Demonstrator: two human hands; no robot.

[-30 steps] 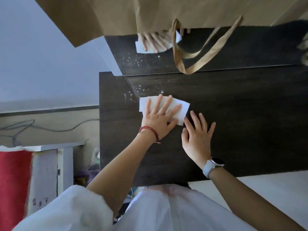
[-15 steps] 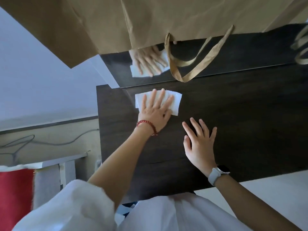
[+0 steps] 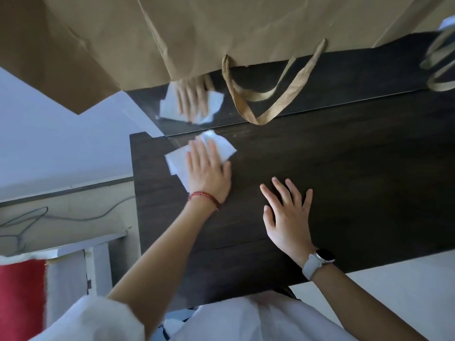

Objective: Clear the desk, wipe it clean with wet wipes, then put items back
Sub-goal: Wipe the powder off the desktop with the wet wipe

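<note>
A white wet wipe (image 3: 222, 146) lies crumpled on the dark wooden desk (image 3: 344, 168) near its far left corner. My left hand (image 3: 209, 171), with a red bracelet on the wrist, presses flat on the wipe. My right hand (image 3: 288, 215), with a white watch on the wrist, rests palm down on the bare desk with its fingers spread and nothing in it. A glossy panel (image 3: 344, 77) along the back of the desk mirrors the hand and the wipe.
A brown paper bag (image 3: 221, 33) hangs over the back of the desk, and its handle (image 3: 268, 102) dangles down to the surface. A second handle (image 3: 440, 67) shows at the far right. Left of the desk stand a white frame (image 3: 98, 257), a red cloth (image 3: 22, 296) and cables (image 3: 61, 217).
My left hand has slid the wipe farther back toward the desk's rear edge, and the wipe has bunched up. My right hand stays flat on the desk.
</note>
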